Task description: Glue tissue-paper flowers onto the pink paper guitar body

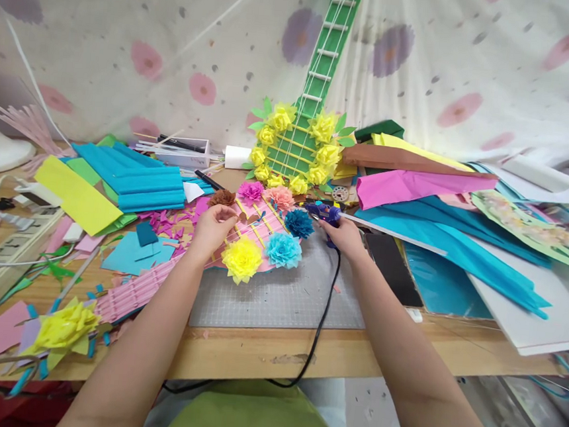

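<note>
A pink paper guitar (149, 281) lies on the grey cutting mat (281, 306), its body ringed by paper flowers, among them a yellow one (241, 259), a light blue one (284, 249) and a dark blue one (299, 223). Over the body's left side, my left hand (216, 229) pinches near a small brown paper piece (249, 218). My right hand (342, 237) is wrapped round a dark blue glue gun (324, 212) at the right of the flowers; its black cord hangs over the table edge.
Behind stands a green paper guitar (295, 149) with yellow flowers. Blue crepe paper (133, 177) and scraps cover the left, beside a power strip (6, 255). Coloured paper sheets (416, 185) are piled at right. A loose yellow flower (66, 327) lies at front left.
</note>
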`<move>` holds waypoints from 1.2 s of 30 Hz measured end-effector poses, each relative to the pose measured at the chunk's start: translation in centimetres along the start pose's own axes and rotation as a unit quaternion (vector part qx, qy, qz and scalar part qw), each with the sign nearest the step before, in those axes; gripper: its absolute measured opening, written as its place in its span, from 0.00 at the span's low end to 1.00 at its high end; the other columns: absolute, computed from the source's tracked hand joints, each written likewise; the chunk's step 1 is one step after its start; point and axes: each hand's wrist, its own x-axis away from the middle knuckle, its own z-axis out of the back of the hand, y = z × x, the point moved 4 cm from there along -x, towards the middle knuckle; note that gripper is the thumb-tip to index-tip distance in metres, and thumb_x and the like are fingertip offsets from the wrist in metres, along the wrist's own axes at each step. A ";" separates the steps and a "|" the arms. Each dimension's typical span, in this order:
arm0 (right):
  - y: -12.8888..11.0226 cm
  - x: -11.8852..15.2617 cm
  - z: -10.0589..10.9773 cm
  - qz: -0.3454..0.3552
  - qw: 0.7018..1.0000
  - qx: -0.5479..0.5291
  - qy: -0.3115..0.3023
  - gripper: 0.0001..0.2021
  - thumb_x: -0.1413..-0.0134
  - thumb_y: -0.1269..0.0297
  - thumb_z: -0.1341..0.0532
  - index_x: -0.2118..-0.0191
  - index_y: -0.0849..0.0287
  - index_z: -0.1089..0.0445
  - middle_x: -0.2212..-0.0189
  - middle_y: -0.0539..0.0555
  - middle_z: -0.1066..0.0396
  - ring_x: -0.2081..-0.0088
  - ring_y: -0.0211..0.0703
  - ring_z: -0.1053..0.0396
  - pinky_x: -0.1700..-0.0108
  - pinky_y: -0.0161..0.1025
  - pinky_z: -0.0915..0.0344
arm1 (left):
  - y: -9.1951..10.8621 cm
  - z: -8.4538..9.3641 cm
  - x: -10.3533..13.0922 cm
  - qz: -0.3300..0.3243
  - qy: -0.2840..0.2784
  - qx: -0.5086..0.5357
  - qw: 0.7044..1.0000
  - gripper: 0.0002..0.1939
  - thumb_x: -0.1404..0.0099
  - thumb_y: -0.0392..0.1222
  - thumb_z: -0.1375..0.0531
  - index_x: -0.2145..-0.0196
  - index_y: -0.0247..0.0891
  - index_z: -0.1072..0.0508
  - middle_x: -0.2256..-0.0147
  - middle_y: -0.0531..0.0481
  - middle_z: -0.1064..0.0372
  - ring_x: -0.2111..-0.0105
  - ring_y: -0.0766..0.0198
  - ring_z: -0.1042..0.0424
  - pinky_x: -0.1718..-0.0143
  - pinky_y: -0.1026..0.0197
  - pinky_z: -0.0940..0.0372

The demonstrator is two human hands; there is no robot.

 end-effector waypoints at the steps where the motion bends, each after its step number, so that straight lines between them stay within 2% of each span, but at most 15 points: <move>1: 0.1 -0.2 0.2 -0.001 1.000 -0.016 0.011 0.19 0.53 0.49 0.41 0.67 0.63 0.27 0.72 0.61 0.27 0.65 0.52 0.29 0.64 0.42 0.36 | 0.0 0.0 0.0 -0.003 0.004 -0.009 1.000 0.06 0.48 0.40 0.39 0.72 0.37 0.30 0.75 0.53 0.32 0.76 0.68 0.34 0.73 0.65 0.41; 4: 0.4 -0.7 0.8 -0.009 0.994 -0.103 0.026 0.20 0.52 0.49 0.42 0.63 0.64 0.29 0.72 0.59 0.27 0.69 0.48 0.30 0.67 0.41 0.36 | 0.2 0.1 0.3 -0.003 0.019 -0.029 0.999 0.05 0.48 0.40 0.39 0.71 0.37 0.29 0.73 0.52 0.30 0.74 0.67 0.33 0.71 0.65 0.39; 7: -0.4 -0.9 1.4 -0.007 0.974 -0.227 0.010 0.21 0.53 0.48 0.41 0.63 0.63 0.31 0.71 0.57 0.28 0.73 0.41 0.33 0.72 0.37 0.38 | 0.4 0.0 0.7 0.028 0.018 0.013 0.999 0.06 0.47 0.40 0.39 0.70 0.37 0.29 0.73 0.51 0.30 0.75 0.67 0.31 0.74 0.66 0.39; 10: -2.4 -0.4 2.3 0.024 0.951 -0.307 -0.007 0.21 0.56 0.46 0.39 0.64 0.61 0.33 0.71 0.55 0.28 0.75 0.37 0.34 0.74 0.34 0.40 | 0.6 -0.3 1.1 0.064 0.006 0.088 0.994 0.07 0.48 0.40 0.38 0.70 0.36 0.30 0.73 0.50 0.29 0.76 0.67 0.29 0.78 0.67 0.38; 13: -4.7 0.3 2.7 0.048 0.935 -0.351 -0.031 0.23 0.58 0.44 0.37 0.63 0.59 0.35 0.76 0.51 0.30 0.78 0.36 0.36 0.75 0.34 0.40 | 0.6 -0.2 1.3 0.071 0.010 0.118 0.990 0.07 0.48 0.38 0.38 0.70 0.35 0.31 0.72 0.50 0.29 0.76 0.66 0.28 0.79 0.67 0.37; 18: -7.9 1.2 2.1 0.059 0.901 -0.419 -0.094 0.21 0.56 0.45 0.37 0.64 0.58 0.35 0.80 0.49 0.33 0.79 0.36 0.36 0.76 0.34 0.41 | 0.7 -0.1 1.3 0.067 0.026 0.140 0.988 0.06 0.48 0.35 0.40 0.69 0.36 0.31 0.71 0.51 0.30 0.75 0.66 0.27 0.77 0.66 0.34; 20: -9.0 1.3 1.6 0.045 0.885 -0.452 -0.105 0.18 0.58 0.50 0.35 0.67 0.59 0.34 0.78 0.51 0.31 0.78 0.36 0.35 0.77 0.34 0.41 | 1.1 -0.3 1.4 0.072 0.022 0.154 0.985 0.06 0.47 0.35 0.41 0.69 0.36 0.31 0.70 0.50 0.30 0.73 0.65 0.26 0.76 0.66 0.34; 23: -10.9 1.7 0.5 -0.005 0.843 -0.522 -0.130 0.14 0.64 0.63 0.31 0.70 0.60 0.34 0.74 0.52 0.30 0.74 0.37 0.31 0.78 0.32 0.41 | 1.8 -0.8 1.6 0.095 0.018 0.195 0.976 0.05 0.47 0.35 0.41 0.69 0.36 0.31 0.69 0.50 0.29 0.70 0.65 0.26 0.75 0.66 0.34; 26: -13.0 2.5 -1.3 -0.035 0.804 -0.566 -0.180 0.12 0.69 0.70 0.31 0.73 0.61 0.33 0.76 0.51 0.30 0.73 0.36 0.31 0.76 0.31 0.39 | 2.3 -1.5 1.7 0.132 0.015 0.284 0.950 0.04 0.47 0.34 0.41 0.71 0.37 0.33 0.68 0.51 0.29 0.68 0.66 0.26 0.70 0.65 0.32; 28: -14.3 3.1 -2.6 -0.031 0.788 -0.583 -0.195 0.13 0.72 0.71 0.30 0.76 0.61 0.34 0.78 0.49 0.32 0.75 0.34 0.33 0.74 0.32 0.37 | 2.6 -1.9 1.5 0.155 0.017 0.352 0.923 0.04 0.46 0.33 0.41 0.71 0.37 0.33 0.69 0.51 0.29 0.66 0.68 0.27 0.65 0.65 0.32; 31: -15.8 3.8 -4.4 -0.026 0.772 -0.607 -0.188 0.18 0.77 0.70 0.28 0.76 0.60 0.36 0.81 0.45 0.34 0.77 0.33 0.36 0.72 0.33 0.35 | 2.6 -2.2 1.3 0.192 0.023 0.412 0.891 0.02 0.44 0.34 0.41 0.71 0.38 0.32 0.71 0.50 0.30 0.66 0.68 0.28 0.62 0.65 0.32; 34: -16.7 4.2 -6.0 -0.026 0.770 -0.618 -0.160 0.21 0.80 0.68 0.27 0.74 0.59 0.37 0.81 0.43 0.35 0.78 0.33 0.36 0.71 0.35 0.35 | 2.4 -2.4 1.3 0.221 0.037 0.427 0.876 0.02 0.41 0.37 0.43 0.69 0.38 0.30 0.71 0.49 0.30 0.67 0.67 0.27 0.64 0.65 0.31; 36: -17.1 4.3 -6.7 -0.027 0.775 -0.614 -0.145 0.22 0.78 0.67 0.28 0.73 0.59 0.38 0.81 0.43 0.35 0.78 0.34 0.36 0.70 0.35 0.35 | 2.3 -2.5 1.4 0.230 0.048 0.414 0.880 0.05 0.39 0.38 0.44 0.65 0.39 0.29 0.71 0.49 0.29 0.67 0.67 0.28 0.66 0.64 0.32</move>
